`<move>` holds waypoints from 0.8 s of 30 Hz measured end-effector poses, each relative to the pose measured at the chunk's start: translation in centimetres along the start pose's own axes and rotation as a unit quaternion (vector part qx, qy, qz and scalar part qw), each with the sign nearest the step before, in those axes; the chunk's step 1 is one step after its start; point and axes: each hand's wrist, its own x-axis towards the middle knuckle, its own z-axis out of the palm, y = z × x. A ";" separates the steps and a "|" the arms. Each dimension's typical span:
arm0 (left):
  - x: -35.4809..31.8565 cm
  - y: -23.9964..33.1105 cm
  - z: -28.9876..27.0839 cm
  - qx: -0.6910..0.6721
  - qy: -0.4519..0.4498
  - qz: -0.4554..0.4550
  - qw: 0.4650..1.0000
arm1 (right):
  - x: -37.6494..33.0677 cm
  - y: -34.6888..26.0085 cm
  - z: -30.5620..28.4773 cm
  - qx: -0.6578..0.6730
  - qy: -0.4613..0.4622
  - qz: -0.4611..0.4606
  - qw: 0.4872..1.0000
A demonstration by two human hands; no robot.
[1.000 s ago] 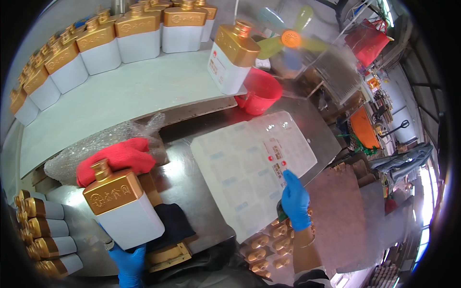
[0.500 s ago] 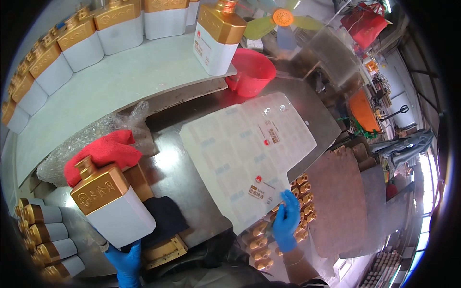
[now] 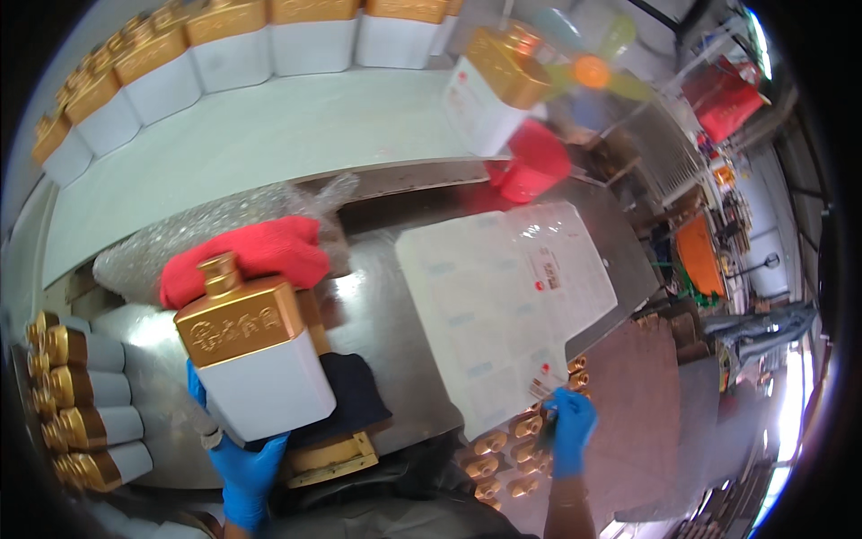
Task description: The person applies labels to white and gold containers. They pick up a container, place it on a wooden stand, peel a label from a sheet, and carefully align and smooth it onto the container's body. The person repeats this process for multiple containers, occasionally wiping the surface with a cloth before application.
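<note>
A white bottle with a gold shoulder and neck [image 3: 265, 377] leans tilted over a dark cloth [image 3: 355, 404]. My left hand [image 3: 244, 472], in a blue glove, grips its lower end. Beside the bottle's left side is a grey piece [image 3: 199, 418] with a blue end that I cannot make out. My right hand [image 3: 573, 427], also gloved, pinches the edge of a clear printed sticker [image 3: 542, 382] at the near right of a pale backing sheet [image 3: 476, 314]. The sticker looks partly lifted. Something dark shows beside the right palm, its kind hidden.
A red cloth [image 3: 251, 260] and bubble wrap [image 3: 215, 216] lie behind the bottle. Gold-topped bottles [image 3: 90, 404] stand at left, others along the pale shelf [image 3: 269, 135]. A red bucket [image 3: 534, 166] and a fan [image 3: 590, 72] are at the back. Gold caps [image 3: 492, 443] stand below the sheet.
My right hand has closed from spread fingers to a pinch on the sticker, whose edge has come up. The whole view has shifted; my left hand stays at the bottle.
</note>
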 end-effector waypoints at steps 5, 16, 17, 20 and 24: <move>0.5 0.2 -0.5 -0.042 -0.060 0.017 0.997 | -1.8 -6.9 3.0 -0.137 -0.018 -0.189 0.972; 2.4 1.3 -1.1 -0.491 -0.024 -0.012 0.871 | -13.6 -20.4 18.7 0.116 -0.496 -0.192 0.839; 2.7 2.8 -1.3 -0.476 -0.026 0.009 0.879 | -13.6 -19.6 19.6 0.110 -0.487 -0.203 0.843; 3.3 3.8 -0.8 -0.405 -0.043 0.015 0.913 | -13.3 -17.8 20.5 0.107 -0.468 -0.225 0.848; 3.2 4.6 -0.4 -0.385 -0.032 -0.080 0.919 | -12.7 -18.6 20.8 0.050 -0.475 -0.246 0.843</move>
